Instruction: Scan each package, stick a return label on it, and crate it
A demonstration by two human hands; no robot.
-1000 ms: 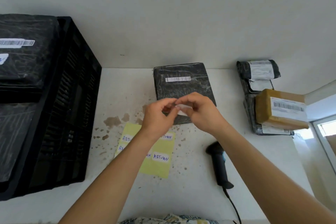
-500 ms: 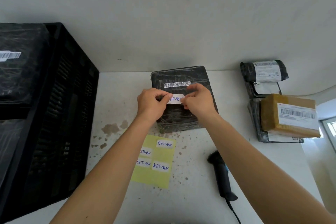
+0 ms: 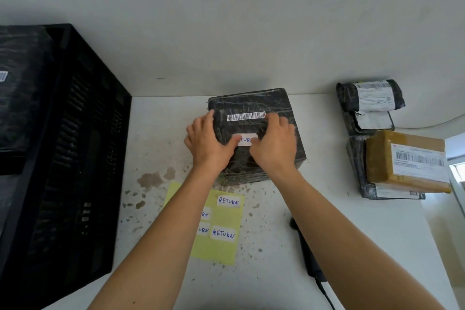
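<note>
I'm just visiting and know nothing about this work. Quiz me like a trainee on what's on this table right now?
1. True or false: the RETURN label is on the black package.
2. What lies under both hands: (a) brown parcel, (b) black package, (c) yellow sheet?
3. Where is the black crate?

Key: 1 true. 2 (b): the left hand and the right hand press on it. 3 On the left.

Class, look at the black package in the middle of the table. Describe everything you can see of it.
The black package is a boxy parcel wrapped in wrinkled, glossy black plastic film. It lies flat on the white table near the wall. A white barcode strip crosses its top; below it sits a white return label. The left hand and right hand press on its top.
</note>
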